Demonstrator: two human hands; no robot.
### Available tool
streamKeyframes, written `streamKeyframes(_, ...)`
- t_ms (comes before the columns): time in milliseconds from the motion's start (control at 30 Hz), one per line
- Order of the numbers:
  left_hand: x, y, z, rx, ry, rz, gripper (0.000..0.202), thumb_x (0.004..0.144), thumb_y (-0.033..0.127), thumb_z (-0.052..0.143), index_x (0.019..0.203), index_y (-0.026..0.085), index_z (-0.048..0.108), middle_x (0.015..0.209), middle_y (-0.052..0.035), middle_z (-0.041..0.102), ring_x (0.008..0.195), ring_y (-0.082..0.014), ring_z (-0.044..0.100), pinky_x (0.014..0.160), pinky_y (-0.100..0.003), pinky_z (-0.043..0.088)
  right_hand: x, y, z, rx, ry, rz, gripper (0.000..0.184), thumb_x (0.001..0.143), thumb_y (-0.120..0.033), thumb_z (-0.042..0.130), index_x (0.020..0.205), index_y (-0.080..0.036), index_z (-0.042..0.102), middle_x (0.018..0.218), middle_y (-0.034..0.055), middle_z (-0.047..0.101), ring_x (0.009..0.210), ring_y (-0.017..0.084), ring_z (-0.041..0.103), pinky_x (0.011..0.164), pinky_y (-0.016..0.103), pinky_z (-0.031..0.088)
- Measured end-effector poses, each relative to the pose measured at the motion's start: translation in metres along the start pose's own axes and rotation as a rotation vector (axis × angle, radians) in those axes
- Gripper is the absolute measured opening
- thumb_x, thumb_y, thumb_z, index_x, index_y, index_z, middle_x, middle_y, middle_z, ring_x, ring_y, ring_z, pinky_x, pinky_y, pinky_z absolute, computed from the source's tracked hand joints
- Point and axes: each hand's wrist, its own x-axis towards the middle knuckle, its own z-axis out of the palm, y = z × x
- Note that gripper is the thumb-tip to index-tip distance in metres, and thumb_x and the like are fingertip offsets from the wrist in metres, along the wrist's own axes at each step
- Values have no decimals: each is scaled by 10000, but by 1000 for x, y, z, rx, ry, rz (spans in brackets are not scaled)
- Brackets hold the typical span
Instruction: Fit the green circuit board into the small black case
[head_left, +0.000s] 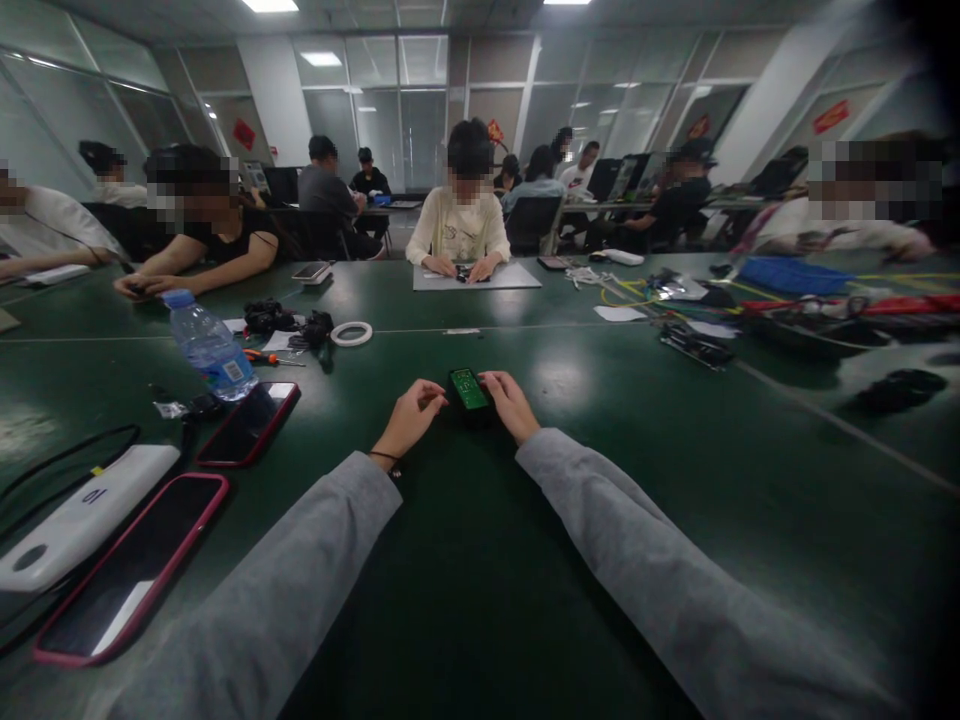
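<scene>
grey-sleeved, the right hand [511, 407] lays its fingers at the right side of a green circuit board [469, 389], seemingly set in a black case [474, 419]; whether they grip it i cannot tell. the left hand [410, 417] has fingertips drawn together by the left side, their hold equally unclear. the board, well in from the far edge of the worktop [622, 440], looks light and stiff but fragile on its face: best taken by its long sides. toward the worktop's left lies a red-edged phone [250, 425].

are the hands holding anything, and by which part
The right hand is at the right edge of the green circuit board, the left hand near its left edge; a firm grip cannot be told.
</scene>
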Motion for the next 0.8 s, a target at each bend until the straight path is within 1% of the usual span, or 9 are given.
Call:
streamKeyframes(100, -1, 1, -2, 78, -17, 37, 198, 773, 236, 625, 946, 168, 559, 963, -56, 646, 789, -129, 607, 709, -271, 474, -4, -9, 0, 65, -73, 5, 481, 846, -627, 454, 1001, -191, 587, 1036, 51, 628, 1001, 179, 579, 926, 344, 448)
streamKeyframes(200, -2, 4, -3, 130, -27, 22, 217, 751, 206, 640, 950, 172, 561, 1000, -55, 637, 767, -126, 595, 705, -283, 475, -7, -16, -1, 47, -143, -2, 502, 864, -636, 427, 1027, -195, 601, 1060, 46, 630, 1025, 181, 576, 957, 356, 431)
streamKeyframes(300, -2, 3, -3, 114, 8, -7, 183, 780, 194, 606, 956, 174, 562, 982, -56, 640, 827, -143, 611, 743, -296, 479, -10, -22, -2, -1, -196, -31, 513, 863, -634, 437, 1068, -196, 608, 1070, 49, 632, 1041, 193, 570, 946, 360, 443)
streamKeyframes(400, -1, 0, -2, 74, 33, -23, 174, 812, 200, 573, 983, 172, 552, 977, -62, 639, 845, -146, 621, 760, -302, 486, -11, -27, -1, -35, -207, -52, 513, 857, -624, 462, 1091, -194, 615, 1068, 56, 638, 1048, 204, 567, 922, 355, 461)
streamKeyframes(533, 1, -4, -1, 110, 74, -34, 235, 836, 245, 557, 1052, 160, 521, 964, -72, 627, 830, -151, 613, 761, -318, 494, -10, -27, -1, -67, -236, -87, 496, 881, -596, 442, 1126, -200, 613, 1122, 58, 625, 1083, 206, 557, 937, 357, 454)
streamKeyframes(600, 2, -7, 0, 146, 118, -40, 308, 833, 281, 569, 1104, 152, 500, 1037, -95, 609, 837, -153, 605, 765, -328, 492, -9, -24, -1, -81, -251, -109, 486, 894, -581, 430, 1144, -205, 610, 1149, 57, 615, 1105, 205, 549, 954, 362, 444)
streamKeyframes(700, 3, -11, 1, 155, 181, -43, 435, 828, 341, 582, 1196, 143, 459, 1203, -139, 544, 855, -151, 598, 799, -344, 488, -8, -21, -1, -106, -283, -129, 480, 901, -566, 424, 1177, -213, 595, 1180, 58, 599, 1125, 203, 540, 980, 377, 427)
streamKeyframes(767, 3, -13, 1, 147, 171, -47, 479, 833, 373, 574, 1234, 142, 446, 1245, -150, 528, 847, -150, 597, 821, -357, 485, -9, -19, 0, -139, -323, -133, 501, 875, -566, 476, 1228, -220, 557, 1216, 64, 574, 1131, 209, 536, 987, 396, 422)
streamKeyframes(800, 3, -12, 1, 144, 154, -51, 485, 837, 384, 569, 1240, 144, 450, 1244, -149, 533, 835, -151, 598, 822, -361, 485, -10, -19, 0, -171, -340, -142, 538, 843, -566, 529, 1259, -225, 529, 1240, 69, 556, 1144, 218, 527, 993, 410, 416)
